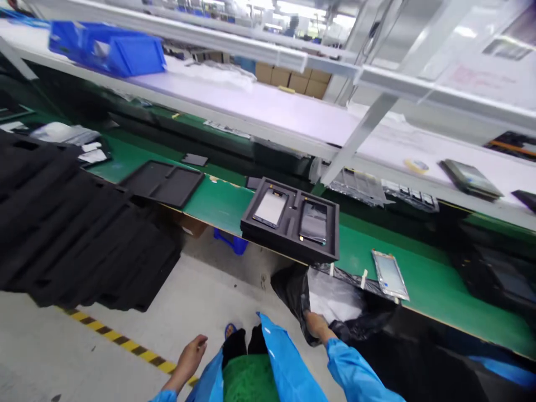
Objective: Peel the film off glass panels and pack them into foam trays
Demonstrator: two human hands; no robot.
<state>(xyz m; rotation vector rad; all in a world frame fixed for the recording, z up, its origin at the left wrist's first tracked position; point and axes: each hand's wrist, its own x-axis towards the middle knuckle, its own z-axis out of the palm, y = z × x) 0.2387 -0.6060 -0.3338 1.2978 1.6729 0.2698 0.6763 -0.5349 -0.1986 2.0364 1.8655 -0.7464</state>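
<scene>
My right hand (319,327) is closed on the edge of a black plastic bag (293,287) at the front of the green bench. Crumpled clear plastic (335,296) lies inside the bag's mouth. Low over the floor hangs my left hand (192,354), fingers loosely bent and a little apart, with nothing seen in it. Above the bag, a stack of black foam trays (288,248) sits at the bench edge. The top tray holds a panel with a pale face (271,207) and a dark panel (314,221) in separate compartments.
Right of the bag, a framed panel in clear film (390,274) overlaps the bench edge. An unoccupied foam tray (163,183) rests farther left. Large stacked black trays (84,223) fill the left side. Blue bins (134,53) stand on the upper shelf (268,109); a slanting post (360,139) rises behind.
</scene>
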